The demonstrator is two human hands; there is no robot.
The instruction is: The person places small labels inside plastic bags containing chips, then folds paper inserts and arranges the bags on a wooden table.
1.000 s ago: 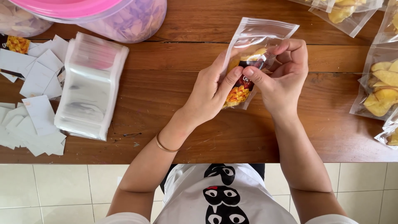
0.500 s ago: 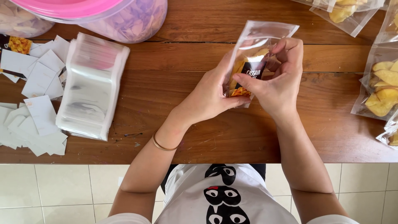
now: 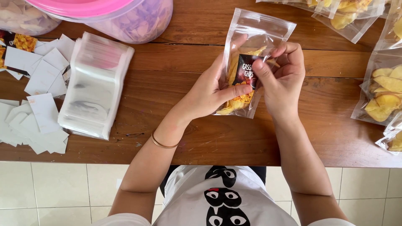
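A clear zip pouch (image 3: 255, 33) with yellow chips and a dark label card (image 3: 246, 71) is held upright over the wooden table (image 3: 176, 125). My left hand (image 3: 209, 92) grips the pouch from the left, thumb across its lower front. My right hand (image 3: 284, 81) pinches its right side, forefinger pressing on the label card.
A stack of empty clear pouches (image 3: 94, 83) lies at left, beside scattered white label cards (image 3: 39, 113). A pink-lidded tub (image 3: 113, 14) of chips stands at the back left. Filled chip pouches (image 3: 383, 94) lie along the right edge and back right (image 3: 343, 14).
The pouch has been turned more upright and lifted slightly, and the label now faces up squarely. My left thumb moved lower on the pouch; my right forefinger shifted onto the label.
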